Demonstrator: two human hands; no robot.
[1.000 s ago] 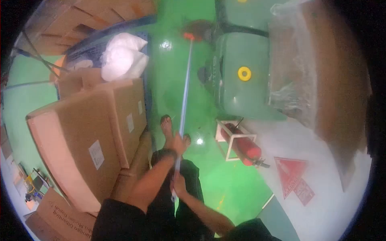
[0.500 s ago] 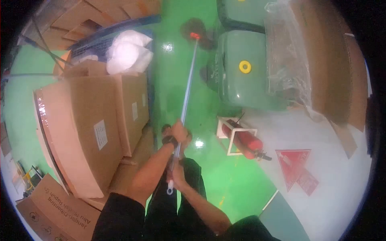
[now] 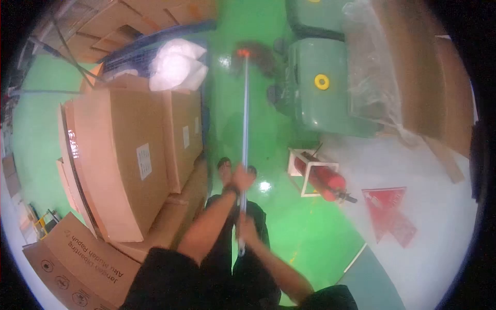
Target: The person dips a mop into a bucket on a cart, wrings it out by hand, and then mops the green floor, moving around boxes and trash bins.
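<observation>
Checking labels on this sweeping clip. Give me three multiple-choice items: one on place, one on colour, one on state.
1. Where is the extinguisher relative to the pole?
A. to the person's right of it
B. to the person's left of it
C. hung on a wall

2. What colour is the floor beside the pole?
A. grey
B. green
C. blue

3. How is the pole held?
A. one hand only
B. lying loose, untouched
C. both hands shut on it

Answers:
1 A: the red extinguisher lies on the floor right of the shaft.
2 B: the floor is glossy green all along the shaft.
3 C: the left hand grips farther up and the right hand grips near the pole's end.
</observation>
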